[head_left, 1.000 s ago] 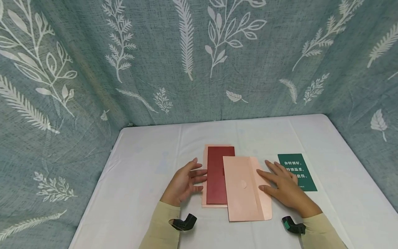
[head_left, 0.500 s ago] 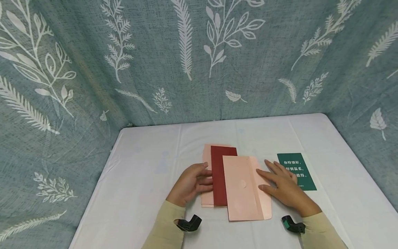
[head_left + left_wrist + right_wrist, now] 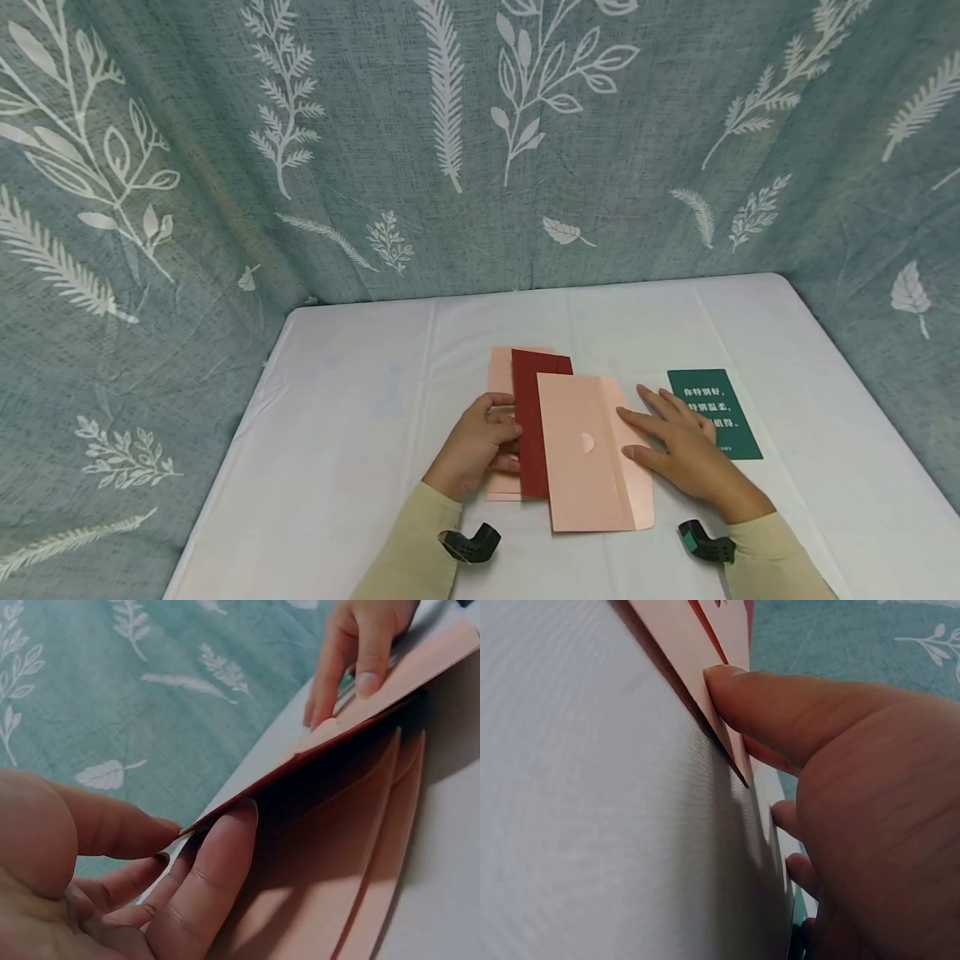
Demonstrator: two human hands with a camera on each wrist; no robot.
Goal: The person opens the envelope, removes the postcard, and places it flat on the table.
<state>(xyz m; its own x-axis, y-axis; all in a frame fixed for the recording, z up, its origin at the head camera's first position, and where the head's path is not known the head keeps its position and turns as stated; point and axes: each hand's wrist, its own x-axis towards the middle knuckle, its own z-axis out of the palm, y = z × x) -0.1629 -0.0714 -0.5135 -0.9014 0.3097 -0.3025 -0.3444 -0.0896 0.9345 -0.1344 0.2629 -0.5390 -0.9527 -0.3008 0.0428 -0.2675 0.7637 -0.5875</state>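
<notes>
My left hand point(image 3: 483, 442) pinches the left edge of a dark red envelope point(image 3: 531, 425). In the left wrist view the thumb lies on top and a finger underneath, with that edge lifted. Beneath are pink envelopes point(image 3: 300, 892), mostly covered. A pink envelope point(image 3: 585, 483) with its flap unfolded to the right overlaps the red one's right side. Resting on that flap, my right hand point(image 3: 682, 450) has its fingers extended. In the right wrist view its thumb point(image 3: 731, 686) touches the pink paper.
A green card point(image 3: 738, 433) with white writing lies on the white-covered table point(image 3: 360, 433), partly hidden by my right hand. A blue-green leaf-patterned curtain point(image 3: 375, 142) closes off the back and sides. Black devices point(image 3: 472, 543) are on both wrists.
My left hand has moved right and taken hold of the red envelope, which has slid right and tilted up at its left edge. My right hand has stayed on the flap.
</notes>
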